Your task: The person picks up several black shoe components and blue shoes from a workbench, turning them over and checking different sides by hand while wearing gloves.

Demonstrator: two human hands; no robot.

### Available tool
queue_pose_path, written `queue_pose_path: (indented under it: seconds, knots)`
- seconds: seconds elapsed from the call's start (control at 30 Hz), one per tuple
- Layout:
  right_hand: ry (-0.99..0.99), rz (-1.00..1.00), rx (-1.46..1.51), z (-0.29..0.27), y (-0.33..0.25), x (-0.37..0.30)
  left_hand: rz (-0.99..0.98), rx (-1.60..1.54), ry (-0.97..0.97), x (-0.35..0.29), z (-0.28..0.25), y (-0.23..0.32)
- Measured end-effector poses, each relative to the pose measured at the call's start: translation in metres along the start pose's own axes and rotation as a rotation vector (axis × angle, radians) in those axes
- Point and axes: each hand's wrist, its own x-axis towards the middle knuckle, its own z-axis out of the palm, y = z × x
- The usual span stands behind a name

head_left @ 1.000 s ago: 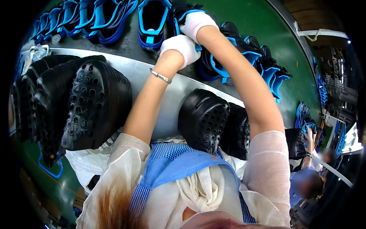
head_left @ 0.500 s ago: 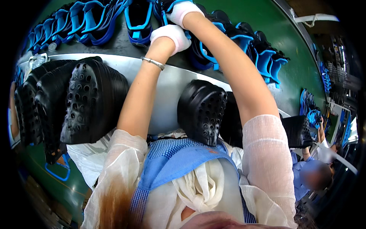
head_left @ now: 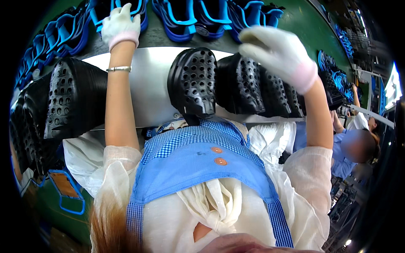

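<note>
My left hand (head_left: pixel 121 27), in a white glove with a pink cuff, reaches to the far side and touches a black and blue shoe (head_left: pixel 144 19). Its fingers are apart over the shoe's opening; the shoe is partly hidden and cut off by the frame edge. In a matching glove, my right hand (head_left: pixel 276 55) hangs over stacked black perforated sole-shaped pieces (head_left: pixel 247 82), somewhat blurred. A gap shows between its thumb and fingers, with nothing in it. Between my arms stands another black perforated stack (head_left: pixel 196 82).
More black and blue shoes (head_left: pixel 175 21) line the green-topped work surface (head_left: pixel 301 23). Further black perforated stacks (head_left: pixel 63 99) stand at the left on the pale ledge (head_left: pixel 147 80). A blue-framed stool (head_left: pixel 69 189) is at lower left. Another person (head_left: pixel 344 147) works at the right.
My hands, close together at a far shoe before, have moved apart. My right hand has come back toward me and to the right. The whole view has shifted too.
</note>
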Motion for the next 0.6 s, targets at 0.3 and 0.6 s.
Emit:
queue_pose_path:
  seconds: [0.3, 0.6]
  knots:
    - [0.004, -0.114, -0.064, 0.056, -0.04, -0.055, 0.305, -0.365, 0.424, -0.037, -0.029, 0.039]
    - [-0.056, -0.19, -0.188, 0.079, -0.039, -0.038, 0.231, -0.688, 0.117, -0.058, -0.021, 0.03]
